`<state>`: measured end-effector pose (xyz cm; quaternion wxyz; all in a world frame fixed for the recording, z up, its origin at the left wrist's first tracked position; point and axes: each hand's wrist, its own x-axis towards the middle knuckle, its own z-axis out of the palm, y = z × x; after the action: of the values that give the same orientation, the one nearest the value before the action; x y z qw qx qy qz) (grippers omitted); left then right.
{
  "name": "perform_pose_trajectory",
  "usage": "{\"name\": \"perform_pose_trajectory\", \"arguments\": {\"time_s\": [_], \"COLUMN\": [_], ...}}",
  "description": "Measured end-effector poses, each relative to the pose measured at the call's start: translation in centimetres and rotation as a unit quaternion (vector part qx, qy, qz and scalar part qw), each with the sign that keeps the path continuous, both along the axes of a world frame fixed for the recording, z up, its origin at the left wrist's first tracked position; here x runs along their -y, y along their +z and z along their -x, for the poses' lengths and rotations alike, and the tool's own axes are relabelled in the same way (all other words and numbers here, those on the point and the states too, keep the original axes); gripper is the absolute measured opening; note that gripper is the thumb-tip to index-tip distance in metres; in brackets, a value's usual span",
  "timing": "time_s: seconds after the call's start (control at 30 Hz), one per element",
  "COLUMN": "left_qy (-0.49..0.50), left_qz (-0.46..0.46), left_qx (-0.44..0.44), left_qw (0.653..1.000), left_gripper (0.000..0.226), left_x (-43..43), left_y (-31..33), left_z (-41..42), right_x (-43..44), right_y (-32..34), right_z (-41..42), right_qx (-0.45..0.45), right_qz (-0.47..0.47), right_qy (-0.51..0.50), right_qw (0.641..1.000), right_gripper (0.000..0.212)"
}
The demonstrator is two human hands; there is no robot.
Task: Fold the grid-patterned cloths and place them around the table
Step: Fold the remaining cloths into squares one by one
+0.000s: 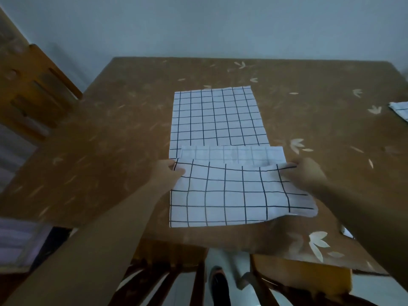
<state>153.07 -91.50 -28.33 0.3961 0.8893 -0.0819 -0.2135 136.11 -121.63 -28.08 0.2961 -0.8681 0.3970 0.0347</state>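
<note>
A white cloth with a black grid (217,120) lies across the middle of the brown table (123,133). Its near part is lifted and turned over toward the far side, so the paler underside shows as a strip between the raised part and the flat part. My left hand (169,173) pinches the raised edge at its left corner. My right hand (305,173) pinches the same edge at its right corner. A second grid cloth (400,111) lies folded at the table's right edge, partly cut off by the frame.
The table wears a brown cover with pale leaf prints. A wooden chair (33,93) stands at the left side. Another chair back (176,281) is below the near edge, and a foot shows on the light floor. A pale wall lies behind the table.
</note>
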Motion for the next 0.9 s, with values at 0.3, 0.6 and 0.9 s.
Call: {"name": "perform_pose_trajectory", "arguments": {"time_s": [0.3,0.6,0.9], "left_qy": [0.015,0.032,0.015], "left_qz": [-0.012,-0.033,-0.138], "left_qx": [0.012,0.062,0.199], "left_qw": [1.000,0.997,0.970], "left_gripper": [0.021,0.028,0.040], "left_x": [3.2,4.7,5.2], "left_y": [-3.8,-6.8,-6.6], "left_z": [-4.9,-7.5,-6.8], "right_x": [2.1,3.0,2.0], "right_y": [-3.5,-6.2,-6.0], "right_z": [-5.6,-8.0,-8.4], "right_qx": [0.024,0.045,0.043], "right_qz": [0.001,0.039,0.130], "right_qy": [-0.075,-0.077,-0.056], "right_qw": [0.997,0.995,0.989], "right_gripper": [0.013,0.019,0.041]}}
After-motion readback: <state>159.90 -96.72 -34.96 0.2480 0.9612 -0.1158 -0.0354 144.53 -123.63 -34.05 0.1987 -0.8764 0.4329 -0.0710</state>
